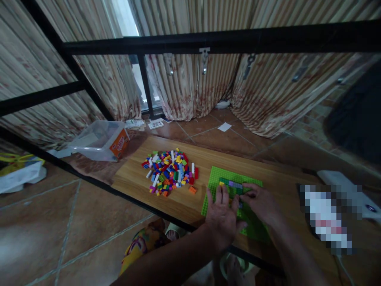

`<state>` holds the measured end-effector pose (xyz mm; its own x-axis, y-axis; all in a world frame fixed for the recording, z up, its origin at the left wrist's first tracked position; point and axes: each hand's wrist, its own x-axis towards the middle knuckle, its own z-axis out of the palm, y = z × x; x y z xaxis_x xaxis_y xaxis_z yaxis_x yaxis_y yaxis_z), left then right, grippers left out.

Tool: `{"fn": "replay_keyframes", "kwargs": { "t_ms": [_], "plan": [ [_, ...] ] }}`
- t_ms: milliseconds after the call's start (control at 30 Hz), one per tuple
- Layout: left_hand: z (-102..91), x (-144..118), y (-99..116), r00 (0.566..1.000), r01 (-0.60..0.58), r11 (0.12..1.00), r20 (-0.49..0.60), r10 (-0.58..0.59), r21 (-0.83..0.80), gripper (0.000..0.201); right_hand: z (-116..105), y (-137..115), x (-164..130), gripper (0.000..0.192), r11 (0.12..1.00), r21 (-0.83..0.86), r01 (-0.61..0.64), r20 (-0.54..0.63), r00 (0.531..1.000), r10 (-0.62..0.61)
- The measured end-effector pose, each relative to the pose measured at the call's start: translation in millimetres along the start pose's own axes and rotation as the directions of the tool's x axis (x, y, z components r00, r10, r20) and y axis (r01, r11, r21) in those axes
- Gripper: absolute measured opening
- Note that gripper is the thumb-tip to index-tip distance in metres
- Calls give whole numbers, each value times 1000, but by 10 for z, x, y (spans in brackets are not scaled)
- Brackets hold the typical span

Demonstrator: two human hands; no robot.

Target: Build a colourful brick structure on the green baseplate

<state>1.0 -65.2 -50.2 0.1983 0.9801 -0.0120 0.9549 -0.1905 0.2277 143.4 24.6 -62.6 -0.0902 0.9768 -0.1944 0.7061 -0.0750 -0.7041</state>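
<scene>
A green studded baseplate lies on the wooden tabletop, with a few bricks joined in a row on it. My left hand rests flat on the plate's near left part, fingers spread toward the row. My right hand presses its fingertips on a small brick at the row's right end; the brick itself is mostly hidden. A heap of loose coloured bricks lies on the table to the left of the plate, with one orange brick apart from it.
A clear plastic tub with an orange label lies on its side beyond the table's left end. Black metal bars cross above. Curtains hang behind, papers lie on the tiled floor, and a blurred-out item sits at the table's right.
</scene>
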Motion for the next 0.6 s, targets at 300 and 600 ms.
{"fn": "replay_keyframes", "kwargs": {
  "t_ms": [300, 600],
  "plan": [
    [117, -28, 8, 999, -24, 999, -45, 22, -47, 75, -54, 54, 46, 42, 967, -246, 75, -36, 996, -86],
    [71, -7, -22, 999, -35, 998, -24, 34, -43, 70, 72, -174, 18, 43, 945, -307, 116, -119, 980, -159]
  ]
}}
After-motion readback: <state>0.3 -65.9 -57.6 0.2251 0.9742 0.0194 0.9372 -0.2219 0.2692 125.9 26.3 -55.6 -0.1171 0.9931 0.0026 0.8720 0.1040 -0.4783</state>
